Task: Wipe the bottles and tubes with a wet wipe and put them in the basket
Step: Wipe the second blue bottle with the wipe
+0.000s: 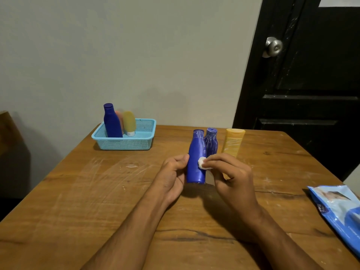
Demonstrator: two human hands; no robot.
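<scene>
My left hand (pixel 173 176) grips a plain blue bottle (pixel 196 152) upright just above the wooden table. My right hand (pixel 231 174) pinches a small white wet wipe (pixel 201 162) against the bottle's side. Right behind it stand a ribbed blue bottle (pixel 212 143) and a yellow tube (pixel 232 142). At the back left, the light blue basket (pixel 124 143) holds a tall blue bottle (pixel 112 122), a yellow tube (pixel 129 122) and a pinkish tube partly hidden between them.
A blue wet-wipe pack (pixel 341 209) lies at the table's right edge. A black door with a round metal knob (pixel 273 46) stands behind on the right. A grey wall is at the back, and a wooden piece shows at far left.
</scene>
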